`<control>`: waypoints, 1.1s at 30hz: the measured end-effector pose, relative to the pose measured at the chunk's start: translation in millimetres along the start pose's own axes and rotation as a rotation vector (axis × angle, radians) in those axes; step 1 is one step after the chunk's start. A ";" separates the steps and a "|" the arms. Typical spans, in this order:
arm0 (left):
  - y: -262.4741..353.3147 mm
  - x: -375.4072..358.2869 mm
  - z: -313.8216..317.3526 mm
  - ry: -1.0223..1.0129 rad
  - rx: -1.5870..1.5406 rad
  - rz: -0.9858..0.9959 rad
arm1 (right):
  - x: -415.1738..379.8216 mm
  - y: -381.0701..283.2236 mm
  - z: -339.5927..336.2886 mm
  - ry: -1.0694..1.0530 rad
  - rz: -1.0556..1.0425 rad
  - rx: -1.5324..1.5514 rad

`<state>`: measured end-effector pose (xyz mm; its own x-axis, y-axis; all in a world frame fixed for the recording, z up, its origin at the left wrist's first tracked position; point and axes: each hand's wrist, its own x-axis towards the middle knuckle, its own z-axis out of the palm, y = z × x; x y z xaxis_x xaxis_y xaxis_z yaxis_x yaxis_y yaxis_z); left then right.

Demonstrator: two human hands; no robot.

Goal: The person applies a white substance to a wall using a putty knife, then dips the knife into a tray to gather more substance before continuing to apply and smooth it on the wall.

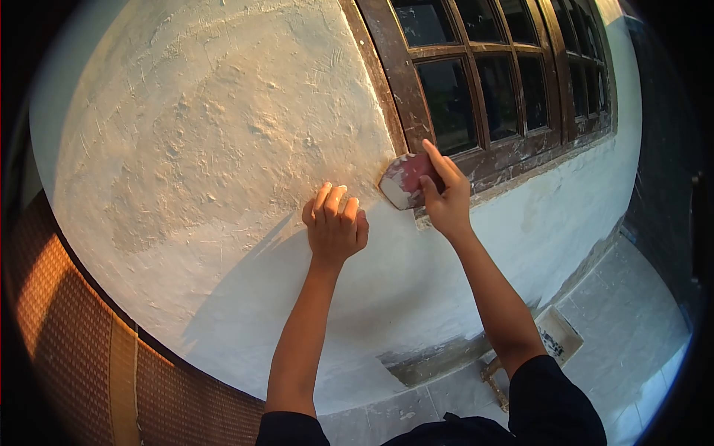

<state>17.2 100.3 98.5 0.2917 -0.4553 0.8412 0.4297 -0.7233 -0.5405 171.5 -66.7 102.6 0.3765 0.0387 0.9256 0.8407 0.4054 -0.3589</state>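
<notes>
A rough plastered wall (223,134) fills the middle of the view. My left hand (336,223) rests on it with bent, slightly parted fingers and holds nothing. To its right, my right hand (445,189) grips a flat, worn red scraper (405,181) smeared with pale plaster. The scraper lies against the wall by the lower left corner of the brown window frame (487,160). My right thumb is on the scraper's face, and the index finger points up beside the frame.
Dark panes sit in the window above right. Below on the grey tiled floor (617,290) stands a pale tray (569,334) with dark bits in it, beside a small wooden piece (494,383). A brown woven panel (67,327) runs along the lower left.
</notes>
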 end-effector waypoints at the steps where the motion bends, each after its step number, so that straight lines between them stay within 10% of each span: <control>1: 0.6 -1.5 -0.5 -0.010 -0.003 -0.001 | 0.2 8.6 0.9 -0.003 0.010 0.000; 4: 0.0 -2.0 1.0 0.009 -0.022 -0.005 | 14.5 32.2 -9.2 0.265 0.093 -0.122; 9: 0.2 0.6 -0.9 0.014 -0.005 0.002 | -0.2 -3.2 0.3 -0.096 0.076 -0.053; 14: -0.5 -2.4 2.7 0.038 0.003 -0.011 | 5.8 29.2 -12.1 0.332 0.115 -0.009; 18: 0.2 -1.3 0.2 0.019 0.004 -0.010 | -4.9 8.6 -1.5 0.002 -0.008 -0.102; 22: 0.4 -2.5 3.9 0.030 -0.015 -0.020 | 5.3 31.5 -13.7 0.319 0.134 0.045; 26: -0.2 -1.7 2.3 0.017 -0.011 -0.010 | -8.2 -0.7 -1.0 0.016 0.009 -0.092; 33: 0.3 -3.9 2.8 0.003 -0.004 0.004 | -23.6 14.1 -7.2 0.244 0.006 -0.110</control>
<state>18.6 103.3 95.0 0.2903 -0.4598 0.8392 0.4250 -0.7238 -0.5436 177.3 -68.5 74.8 0.4531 -0.1863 0.8718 0.8704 0.3038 -0.3875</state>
